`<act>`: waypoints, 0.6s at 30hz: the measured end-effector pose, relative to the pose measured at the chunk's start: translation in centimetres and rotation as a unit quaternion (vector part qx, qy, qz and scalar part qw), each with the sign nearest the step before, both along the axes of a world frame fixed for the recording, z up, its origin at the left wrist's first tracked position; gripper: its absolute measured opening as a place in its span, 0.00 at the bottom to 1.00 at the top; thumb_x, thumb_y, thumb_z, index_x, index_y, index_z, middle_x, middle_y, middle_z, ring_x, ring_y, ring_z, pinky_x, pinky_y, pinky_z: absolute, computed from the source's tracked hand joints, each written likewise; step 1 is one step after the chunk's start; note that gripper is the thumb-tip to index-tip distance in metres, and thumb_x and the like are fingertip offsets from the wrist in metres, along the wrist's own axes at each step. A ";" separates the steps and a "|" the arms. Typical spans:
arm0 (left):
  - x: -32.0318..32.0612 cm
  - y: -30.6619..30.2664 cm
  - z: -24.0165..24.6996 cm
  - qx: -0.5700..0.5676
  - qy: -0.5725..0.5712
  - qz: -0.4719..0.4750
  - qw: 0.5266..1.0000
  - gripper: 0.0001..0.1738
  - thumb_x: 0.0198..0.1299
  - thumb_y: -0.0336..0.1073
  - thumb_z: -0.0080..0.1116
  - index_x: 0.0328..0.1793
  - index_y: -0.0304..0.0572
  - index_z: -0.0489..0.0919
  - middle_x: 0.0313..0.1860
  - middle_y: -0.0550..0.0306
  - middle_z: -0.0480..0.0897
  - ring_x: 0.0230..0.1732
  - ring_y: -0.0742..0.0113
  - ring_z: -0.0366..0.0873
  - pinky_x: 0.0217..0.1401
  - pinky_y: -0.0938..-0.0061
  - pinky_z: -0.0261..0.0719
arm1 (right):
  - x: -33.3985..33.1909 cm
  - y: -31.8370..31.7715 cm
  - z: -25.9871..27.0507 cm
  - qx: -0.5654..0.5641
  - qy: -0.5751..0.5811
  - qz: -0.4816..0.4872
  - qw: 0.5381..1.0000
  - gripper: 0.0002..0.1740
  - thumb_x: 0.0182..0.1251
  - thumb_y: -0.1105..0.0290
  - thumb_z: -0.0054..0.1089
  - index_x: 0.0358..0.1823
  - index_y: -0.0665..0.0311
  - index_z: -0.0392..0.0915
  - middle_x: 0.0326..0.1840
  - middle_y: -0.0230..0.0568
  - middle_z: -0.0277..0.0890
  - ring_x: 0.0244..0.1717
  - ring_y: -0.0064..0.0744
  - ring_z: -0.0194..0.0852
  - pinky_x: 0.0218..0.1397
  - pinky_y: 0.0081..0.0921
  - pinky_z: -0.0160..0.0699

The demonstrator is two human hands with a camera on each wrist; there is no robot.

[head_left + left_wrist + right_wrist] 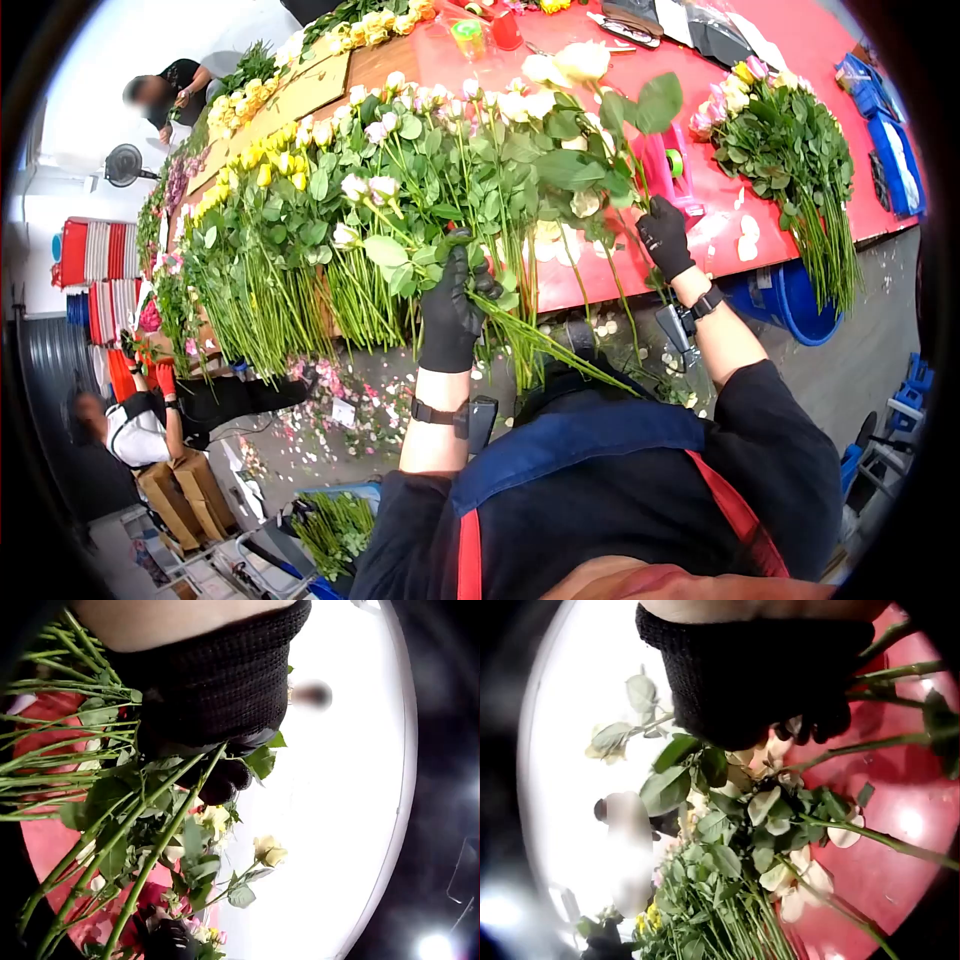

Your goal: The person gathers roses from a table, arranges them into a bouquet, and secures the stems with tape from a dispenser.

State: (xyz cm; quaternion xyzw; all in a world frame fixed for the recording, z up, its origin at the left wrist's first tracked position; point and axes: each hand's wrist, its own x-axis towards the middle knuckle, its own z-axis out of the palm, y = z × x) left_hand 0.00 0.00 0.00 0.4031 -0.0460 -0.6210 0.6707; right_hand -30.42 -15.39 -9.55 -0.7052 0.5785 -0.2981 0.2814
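In the head view, the gloved left hand (455, 310) grips several green rose stems (550, 345), their white blooms (372, 190) above it and the stem ends slanting down to the right. The same hand (210, 705) in the left wrist view has its fingers curled round the stems (142, 877). To the right, the gloved right hand (664, 238) holds a leafy rose stem near the pink tool (672, 175); a large leaf (660, 103) rises above. The right wrist view shows this hand (757, 682) with curled fingers, a stem beside them.
Rows of roses (270, 290) with yellow and white blooms lie along the red table (590, 285). A bundle of roses (785, 165) hangs over its right edge, near a blue bucket (790, 305). Two other people stand or sit at the left. Petals litter the floor.
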 end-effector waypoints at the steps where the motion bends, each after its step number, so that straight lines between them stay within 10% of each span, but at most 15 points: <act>1: -0.5 -0.3 -0.1 0.005 0.001 0.004 1.000 0.18 0.70 0.42 0.50 0.65 0.55 0.73 0.34 0.59 0.72 0.27 0.71 0.66 0.32 0.72 0.64 | 0.1 0.0 -0.1 -0.007 -0.036 -0.014 0.999 0.11 0.61 0.66 0.62 0.38 0.67 0.77 0.26 0.46 0.75 0.27 0.42 0.71 0.32 0.35 0.69; 7: -3.3 -1.0 -1.4 0.044 -0.018 -0.022 0.999 0.17 0.70 0.44 0.50 0.62 0.52 0.74 0.34 0.61 0.72 0.24 0.73 0.64 0.29 0.73 0.64 | 0.0 3.7 5.3 0.093 -0.237 -0.045 0.966 0.08 0.68 0.67 0.59 0.36 0.66 0.78 0.22 0.27 0.70 0.21 0.14 0.63 0.24 0.18 0.62; 12: -5.8 -1.3 -3.6 -0.014 0.077 -0.030 0.996 0.16 0.65 0.42 0.59 0.50 0.36 0.78 0.27 0.59 0.77 0.24 0.70 0.73 0.29 0.71 0.75 | 0.7 7.6 10.5 0.298 -0.293 0.014 0.908 0.14 0.67 0.59 0.60 0.36 0.65 0.78 0.19 0.28 0.71 0.18 0.15 0.65 0.22 0.17 0.64; 15: -7.3 -1.2 -6.7 -0.029 0.101 -0.011 0.994 0.15 0.61 0.35 0.62 0.52 0.35 0.79 0.40 0.57 0.81 0.34 0.68 0.77 0.38 0.70 0.78 | 2.3 10.3 9.8 0.315 -0.282 0.087 0.902 0.15 0.66 0.58 0.62 0.36 0.66 0.79 0.22 0.29 0.74 0.22 0.17 0.68 0.27 0.20 0.67; 17: -7.2 -0.7 -4.6 -0.088 -0.077 -0.007 0.993 0.13 0.67 0.35 0.52 0.55 0.41 0.76 0.51 0.52 0.80 0.51 0.58 0.80 0.58 0.60 0.79 | 2.1 11.4 7.1 0.265 -0.194 0.133 0.935 0.15 0.64 0.60 0.64 0.37 0.67 0.82 0.26 0.27 0.75 0.28 0.17 0.67 0.33 0.20 0.67; 18: -7.2 -0.8 -4.6 -0.089 0.057 0.040 0.994 0.13 0.67 0.33 0.50 0.55 0.39 0.76 0.51 0.52 0.80 0.51 0.59 0.80 0.57 0.61 0.80 | 2.4 12.0 7.4 0.259 -0.189 0.144 0.936 0.16 0.64 0.59 0.63 0.39 0.68 0.82 0.28 0.28 0.76 0.29 0.17 0.68 0.34 0.20 0.68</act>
